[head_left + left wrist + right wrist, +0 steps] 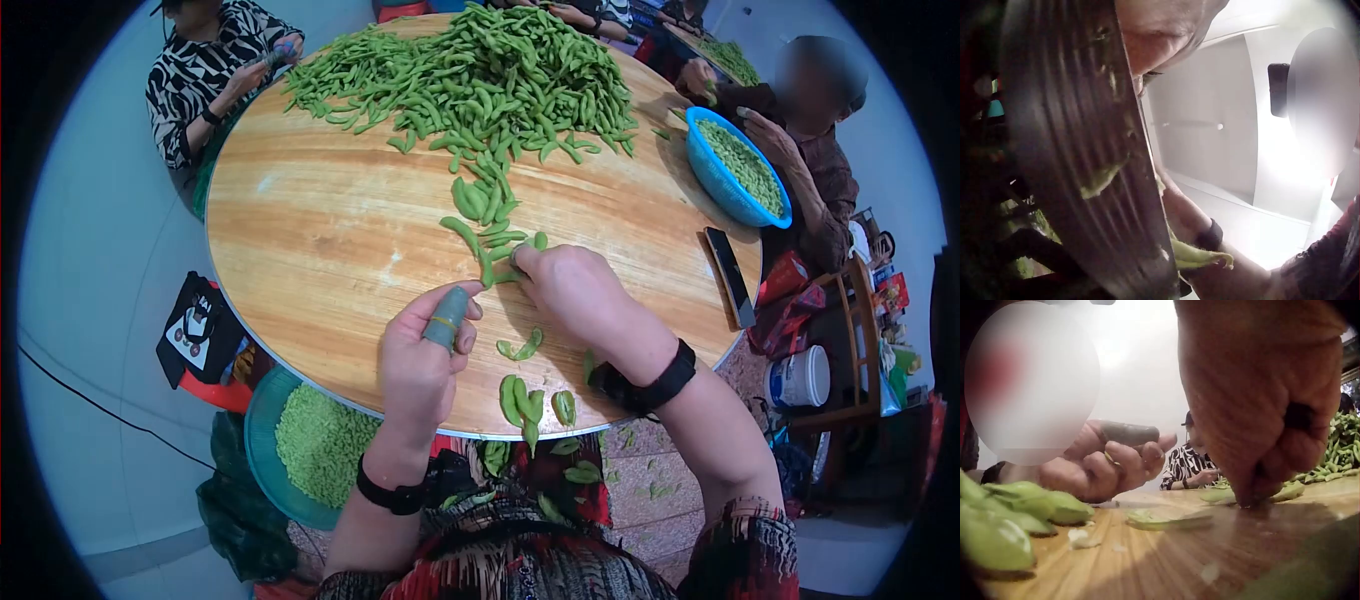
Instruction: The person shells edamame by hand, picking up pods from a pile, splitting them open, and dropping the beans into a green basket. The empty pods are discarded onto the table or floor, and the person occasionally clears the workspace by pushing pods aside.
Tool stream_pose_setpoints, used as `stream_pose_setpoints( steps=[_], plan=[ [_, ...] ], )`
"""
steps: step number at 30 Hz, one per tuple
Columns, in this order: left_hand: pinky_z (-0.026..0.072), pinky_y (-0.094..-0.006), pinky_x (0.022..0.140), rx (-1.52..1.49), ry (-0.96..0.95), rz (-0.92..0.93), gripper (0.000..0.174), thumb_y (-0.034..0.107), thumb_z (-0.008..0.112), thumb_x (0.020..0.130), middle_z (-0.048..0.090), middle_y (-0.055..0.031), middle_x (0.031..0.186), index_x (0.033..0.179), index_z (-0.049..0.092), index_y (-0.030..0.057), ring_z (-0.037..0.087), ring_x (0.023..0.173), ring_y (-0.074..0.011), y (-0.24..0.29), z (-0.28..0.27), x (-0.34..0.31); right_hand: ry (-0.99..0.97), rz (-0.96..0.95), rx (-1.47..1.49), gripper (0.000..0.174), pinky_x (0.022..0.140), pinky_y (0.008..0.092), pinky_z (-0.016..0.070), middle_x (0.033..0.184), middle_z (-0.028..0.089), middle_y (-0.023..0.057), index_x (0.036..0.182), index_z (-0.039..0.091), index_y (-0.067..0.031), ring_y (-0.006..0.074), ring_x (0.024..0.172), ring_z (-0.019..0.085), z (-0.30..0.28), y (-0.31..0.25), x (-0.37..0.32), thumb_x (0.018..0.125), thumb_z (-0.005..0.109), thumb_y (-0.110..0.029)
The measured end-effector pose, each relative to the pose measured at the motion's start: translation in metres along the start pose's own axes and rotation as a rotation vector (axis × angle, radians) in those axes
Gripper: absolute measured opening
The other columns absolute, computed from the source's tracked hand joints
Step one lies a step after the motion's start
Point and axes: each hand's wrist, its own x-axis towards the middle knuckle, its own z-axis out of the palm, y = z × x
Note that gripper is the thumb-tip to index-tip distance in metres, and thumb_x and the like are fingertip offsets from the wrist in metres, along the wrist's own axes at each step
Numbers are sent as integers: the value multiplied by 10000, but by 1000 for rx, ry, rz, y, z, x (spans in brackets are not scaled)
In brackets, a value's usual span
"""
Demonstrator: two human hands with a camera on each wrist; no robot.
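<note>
Our left hand loosely curled, empty — our right hand, fingers bent, at green pods, grip unclear.

dark ribbed table rim crosses view diagonally, green scraps stuck to it. left hand at top, beside rim, cropped by frame; finger position not readable. pod projects past rim, in front of right forearm. dark band on wrist; sleeve at right. pale ceiling behind.
</note>
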Motion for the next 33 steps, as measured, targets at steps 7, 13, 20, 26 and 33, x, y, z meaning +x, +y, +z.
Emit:
stream_pose_setpoints(
  steps=[7,13,20,26,33],
  plan=[
    [267,-136,440,-48,-40,-204,310,18,526,847,550,-44,860,1154,534,-21,416,584,-43,0,18,-15,30,99,552,199,576,346,469,667,596,162,847,583,15,252,591,586,-7,6,-38,748,633,-151],
    [282,-137,421,-278,-14,-255,242,-16,515,836,567,-46,860,1075,553,-22,457,573,-56,-6,33,-24,193,170,898,177,570,253,455,678,608,72,870,576,39,81,622,544,-4,-24,-73,794,635,-110],
    [287,-133,423,-101,111,-140,140,-5,559,829,589,-18,756,961,606,-8,476,575,-36,-13,36,-27,-289,338,1448,213,466,196,334,637,494,-26,831,537,-19,41,534,417,-15,-18,-86,937,489,-198],
    [288,-128,455,88,100,-18,107,22,573,836,587,-12,759,934,609,-2,456,562,-1,-14,39,-26,-404,321,1799,174,412,183,254,648,463,-27,864,511,-50,27,463,312,-10,-14,-85,961,435,-173],
    [326,-150,504,-112,-209,-132,77,48,603,824,563,-4,803,887,594,5,461,620,-13,-15,24,-25,-492,425,2003,147,378,157,232,639,488,-18,909,524,-35,0,457,321,-5,-14,-87,948,464,-164]
  ],
)
